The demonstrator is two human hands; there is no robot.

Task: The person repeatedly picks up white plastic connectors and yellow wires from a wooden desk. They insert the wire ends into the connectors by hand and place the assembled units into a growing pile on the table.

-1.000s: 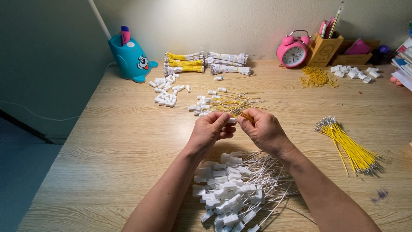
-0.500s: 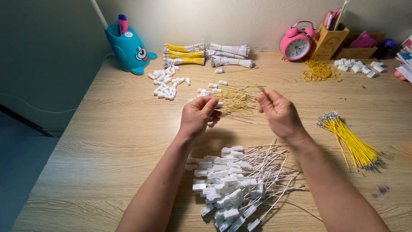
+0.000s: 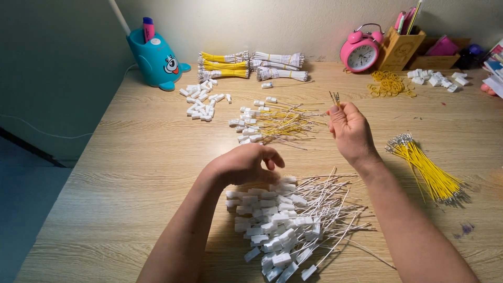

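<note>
My right hand [image 3: 351,131] is raised above the wooden table [image 3: 120,173], pinching a short wire [image 3: 334,98] whose metal tips stick up above the fingers. My left hand [image 3: 243,163] hovers with curled fingers over the top of a big pile of white wires with white connectors [image 3: 288,217], touching or nearly touching it; whether it holds one is hidden. Just beyond the hands lies a small heap of yellow wires fitted with white connectors [image 3: 275,121].
A loose bunch of yellow wires [image 3: 427,167] lies at the right. Loose white connectors [image 3: 201,99], bundled yellow and white wires [image 3: 249,64], a teal whale-shaped pen holder [image 3: 157,57], a pink alarm clock [image 3: 359,52], rubber bands [image 3: 390,84] and a wooden organiser [image 3: 401,47] line the back.
My hands have parted: the left dropped down to the white pile near me, the right lifted and moved right with the wire. The camera view shifted slightly.
</note>
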